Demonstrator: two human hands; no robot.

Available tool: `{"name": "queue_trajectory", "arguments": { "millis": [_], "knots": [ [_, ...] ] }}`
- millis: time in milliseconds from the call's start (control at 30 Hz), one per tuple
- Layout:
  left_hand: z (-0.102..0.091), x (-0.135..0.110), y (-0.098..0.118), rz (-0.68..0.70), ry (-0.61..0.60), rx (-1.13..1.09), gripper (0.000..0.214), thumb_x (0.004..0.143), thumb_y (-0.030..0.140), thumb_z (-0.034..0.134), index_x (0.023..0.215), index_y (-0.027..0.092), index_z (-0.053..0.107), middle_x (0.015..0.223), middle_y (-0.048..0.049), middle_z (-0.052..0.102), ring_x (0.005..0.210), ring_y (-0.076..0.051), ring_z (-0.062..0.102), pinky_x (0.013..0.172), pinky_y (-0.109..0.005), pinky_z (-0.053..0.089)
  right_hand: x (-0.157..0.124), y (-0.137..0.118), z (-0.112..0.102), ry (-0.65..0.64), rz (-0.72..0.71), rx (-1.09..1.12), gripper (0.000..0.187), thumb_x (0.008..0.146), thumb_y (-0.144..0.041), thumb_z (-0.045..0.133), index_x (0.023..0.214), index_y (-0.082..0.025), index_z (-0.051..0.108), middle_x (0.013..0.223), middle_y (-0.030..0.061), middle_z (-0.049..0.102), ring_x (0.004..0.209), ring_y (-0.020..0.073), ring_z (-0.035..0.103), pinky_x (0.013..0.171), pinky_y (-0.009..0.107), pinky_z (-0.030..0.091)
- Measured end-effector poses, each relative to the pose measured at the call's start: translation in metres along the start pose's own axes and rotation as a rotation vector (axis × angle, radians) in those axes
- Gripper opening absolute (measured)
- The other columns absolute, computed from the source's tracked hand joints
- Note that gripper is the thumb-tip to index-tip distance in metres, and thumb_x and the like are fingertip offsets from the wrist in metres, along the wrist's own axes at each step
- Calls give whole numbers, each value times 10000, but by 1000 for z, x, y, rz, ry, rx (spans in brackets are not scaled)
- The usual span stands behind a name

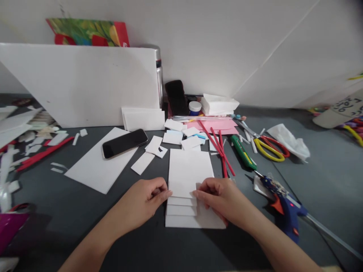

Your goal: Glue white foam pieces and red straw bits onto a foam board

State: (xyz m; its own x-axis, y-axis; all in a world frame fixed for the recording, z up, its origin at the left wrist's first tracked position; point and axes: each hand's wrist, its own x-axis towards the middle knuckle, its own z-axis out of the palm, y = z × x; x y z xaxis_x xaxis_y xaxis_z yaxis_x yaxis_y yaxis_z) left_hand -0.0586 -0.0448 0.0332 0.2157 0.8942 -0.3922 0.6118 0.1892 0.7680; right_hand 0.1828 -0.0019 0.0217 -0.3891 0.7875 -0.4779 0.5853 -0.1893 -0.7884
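Note:
A white rectangular board [191, 164] lies flat on the dark table. Smaller white strips [181, 210] overlap on its lower left part like steps. My left hand [151, 196] is closed, thumb and forefinger pinching the left edge of the topmost white strip [181, 190]. At that strip's right edge, my right hand [217, 194] pinches the corner, with its other fingers resting over the board. The curled fingers of both hands are partly hidden. Whether the strips are attached to the board, I cannot tell.
A blue glue gun [286, 213], a green utility knife [244, 153] and scissors [269, 149] lie to the right. Red sticks [221, 151] and white offcuts [191, 142] sit behind the board. A phone [124, 143] rests on a white sheet [96, 170] at left.

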Motion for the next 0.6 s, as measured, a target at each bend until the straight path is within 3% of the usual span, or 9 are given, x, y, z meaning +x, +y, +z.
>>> {"name": "queue_trajectory", "arguments": {
  "millis": [200,400,600],
  "knots": [
    [1,0,0,27,15,39,294,942,464,476,790,223,553,539,71,496,464,-96,418,466,-216,248,1,2,0,17,-8,-31,273,861,-429,624,739,-185,629,568,-37,606,314,64,429,296,183,259],
    [2,1,-1,33,13,38,303,942,471,467,794,222,557,539,64,491,475,-109,427,476,-223,249,2,2,1,50,-55,-63,271,863,-415,629,705,-196,630,567,-21,621,431,101,504,397,203,338],
    [3,2,-2,41,10,37,293,946,464,470,798,225,550,547,66,483,493,-110,434,483,-221,250,2,1,1,41,-42,-72,268,866,-413,623,716,-191,630,575,-28,613,387,80,449,361,202,291]
  ]
}}
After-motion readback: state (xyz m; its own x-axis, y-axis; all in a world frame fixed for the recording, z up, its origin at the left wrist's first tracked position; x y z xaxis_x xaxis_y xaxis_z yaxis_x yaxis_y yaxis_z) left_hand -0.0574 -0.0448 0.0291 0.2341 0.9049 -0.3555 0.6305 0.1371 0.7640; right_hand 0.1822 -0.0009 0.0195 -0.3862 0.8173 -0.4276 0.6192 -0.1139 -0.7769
